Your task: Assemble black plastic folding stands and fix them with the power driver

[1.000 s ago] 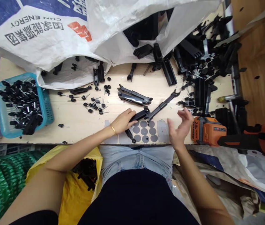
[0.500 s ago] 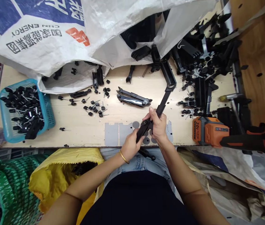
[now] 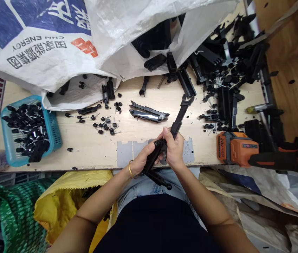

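Observation:
Both hands are closed on one black jointed plastic arm [image 3: 178,121], held over the front edge of the bench. My left hand [image 3: 144,156] wraps its lower, thicker section. Higher up, my right hand [image 3: 174,147] grips it near the middle, thumb on top. The arm's forked tip points away from me, close to a black channel-shaped piece [image 3: 186,83]. A ball-ended black rod [image 3: 161,180] hangs below my hands; whether it joins the arm is hidden. Beyond my hands lies a pair of slim black arms [image 3: 149,114]. Grey flat sheets [image 3: 124,154] lie partly behind my hands.
A blue basket [image 3: 55,131] of black-headed screws stands left, with loose screws [image 3: 107,124] nearby. A white sack [image 3: 104,42] covers the back. Black parts [image 3: 225,91] pile up at right, beside an orange cordless drill [image 3: 240,147] and a hammer [image 3: 265,121]. A yellow sack [image 3: 59,196] hangs below.
My left hand has shifted left and slightly down, turning the lower section. The forked tip now shows more clearly, and more of the ball-ended rod is visible.

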A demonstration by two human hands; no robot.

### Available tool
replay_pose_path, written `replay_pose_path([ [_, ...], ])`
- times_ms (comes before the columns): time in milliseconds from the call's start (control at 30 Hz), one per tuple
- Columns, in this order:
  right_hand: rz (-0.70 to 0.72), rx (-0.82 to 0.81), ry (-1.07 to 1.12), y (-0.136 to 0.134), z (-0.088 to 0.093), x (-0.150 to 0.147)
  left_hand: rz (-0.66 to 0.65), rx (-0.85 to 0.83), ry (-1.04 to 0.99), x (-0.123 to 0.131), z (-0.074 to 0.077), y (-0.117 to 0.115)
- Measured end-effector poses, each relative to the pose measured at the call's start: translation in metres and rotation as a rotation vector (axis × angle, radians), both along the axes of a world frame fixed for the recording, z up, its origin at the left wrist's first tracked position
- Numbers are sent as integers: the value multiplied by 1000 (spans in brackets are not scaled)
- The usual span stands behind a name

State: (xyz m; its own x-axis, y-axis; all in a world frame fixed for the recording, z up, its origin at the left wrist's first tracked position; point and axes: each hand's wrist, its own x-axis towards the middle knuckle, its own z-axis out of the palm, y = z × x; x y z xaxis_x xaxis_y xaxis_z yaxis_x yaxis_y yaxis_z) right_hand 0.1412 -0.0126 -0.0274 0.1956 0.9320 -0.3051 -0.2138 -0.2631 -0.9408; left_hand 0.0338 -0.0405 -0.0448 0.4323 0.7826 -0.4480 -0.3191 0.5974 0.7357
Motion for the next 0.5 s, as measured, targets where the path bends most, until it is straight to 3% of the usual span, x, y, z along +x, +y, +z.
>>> replay_pose_path([
  [100, -11, 39, -26, 0, -4, 0, 19, -34, 23, -1, 1, -1],
  [267, 92, -46, 89, 9, -6, 2, 27, -70, 44, 0, 2, -1],
  [400, 31, -59, 87, 10, -10, -1, 61, -39, 32, 1, -5, 4],
  [500, -13, -18, 36, 10, -16, -1, -5, 10, 89, -6, -7, 12],
])
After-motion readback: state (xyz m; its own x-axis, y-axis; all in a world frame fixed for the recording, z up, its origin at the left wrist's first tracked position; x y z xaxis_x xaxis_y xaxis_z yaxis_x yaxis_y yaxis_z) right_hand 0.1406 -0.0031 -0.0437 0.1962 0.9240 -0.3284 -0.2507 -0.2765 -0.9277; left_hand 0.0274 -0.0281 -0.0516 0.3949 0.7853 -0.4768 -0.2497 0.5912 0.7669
